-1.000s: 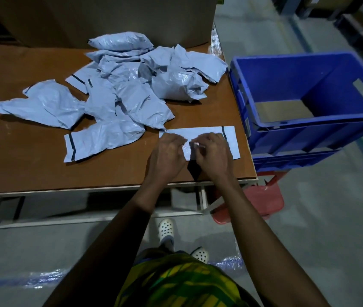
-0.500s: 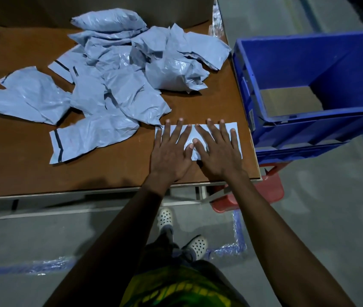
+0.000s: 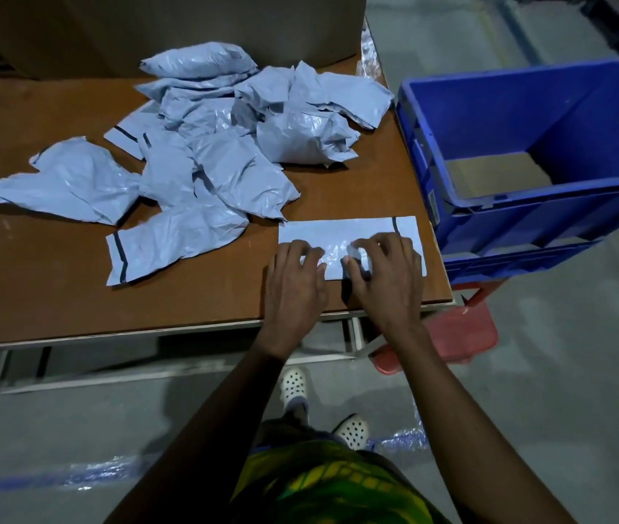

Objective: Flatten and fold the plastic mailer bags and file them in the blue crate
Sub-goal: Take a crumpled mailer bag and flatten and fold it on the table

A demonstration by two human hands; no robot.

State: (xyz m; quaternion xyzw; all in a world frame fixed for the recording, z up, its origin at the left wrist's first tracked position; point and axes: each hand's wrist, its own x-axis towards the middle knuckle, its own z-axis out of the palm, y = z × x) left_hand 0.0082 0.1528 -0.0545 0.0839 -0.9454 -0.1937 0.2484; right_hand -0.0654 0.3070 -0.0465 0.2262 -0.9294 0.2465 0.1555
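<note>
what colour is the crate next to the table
Blue, seen in the head view: the crate stands right of the table.

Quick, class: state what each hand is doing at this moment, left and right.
Left hand: fingers curled, resting on the flattened mailer; grip cannot be told.
Right hand: fingers curled, pinching up the mailer's near edge.

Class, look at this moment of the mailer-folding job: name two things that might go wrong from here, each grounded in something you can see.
1. The flattened mailer lies at the table's front right corner, both hands, left and right, on its near edge; a slip might push it off the edge.
2. The blue crate sits tilted on a red stool beside the table; dropping bags in carelessly may shift or tip it.
</note>
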